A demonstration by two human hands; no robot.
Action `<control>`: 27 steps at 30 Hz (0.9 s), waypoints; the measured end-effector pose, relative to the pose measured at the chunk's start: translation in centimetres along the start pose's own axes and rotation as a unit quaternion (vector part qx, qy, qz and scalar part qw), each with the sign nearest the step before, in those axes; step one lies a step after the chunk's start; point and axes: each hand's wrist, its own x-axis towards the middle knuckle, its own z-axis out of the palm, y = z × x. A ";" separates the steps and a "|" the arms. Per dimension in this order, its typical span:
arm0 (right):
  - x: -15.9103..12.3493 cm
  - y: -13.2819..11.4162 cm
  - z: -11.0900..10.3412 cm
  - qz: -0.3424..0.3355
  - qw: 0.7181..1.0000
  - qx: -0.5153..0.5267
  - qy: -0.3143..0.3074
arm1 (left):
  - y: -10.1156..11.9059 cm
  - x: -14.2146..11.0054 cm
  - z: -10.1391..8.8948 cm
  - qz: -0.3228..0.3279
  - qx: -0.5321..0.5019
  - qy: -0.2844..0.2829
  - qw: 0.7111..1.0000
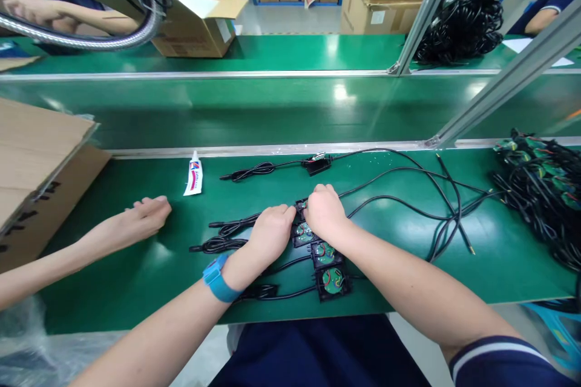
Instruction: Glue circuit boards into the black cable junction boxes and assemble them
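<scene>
My left hand (272,231), with a blue wristband (221,278), is closed at the left side of a small black plastic housing (300,204). My right hand (324,210) is closed on the same housing from the right, and the fingers hide most of it. Just below, more open black housings with round green circuit boards (333,281) sit in a column, touching or nearly so. Coiled black cables (222,245) lie to their left. Another housing (318,163) with its cable lies apart, farther up the bench.
A co-worker's hand (152,214) rests over the bench at left, near a white glue tube (194,175). A cardboard box (45,187) stands at far left. Tangled cabled boards (540,181) pile up at right. Loose cables (454,211) cross the bench; a metal post (499,78) rises behind.
</scene>
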 end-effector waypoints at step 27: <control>-1.2 2.7 -0.3 -0.187 0.981 -0.038 -0.038 | -1.6 1.0 -0.5 0.150 0.033 -0.073 0.985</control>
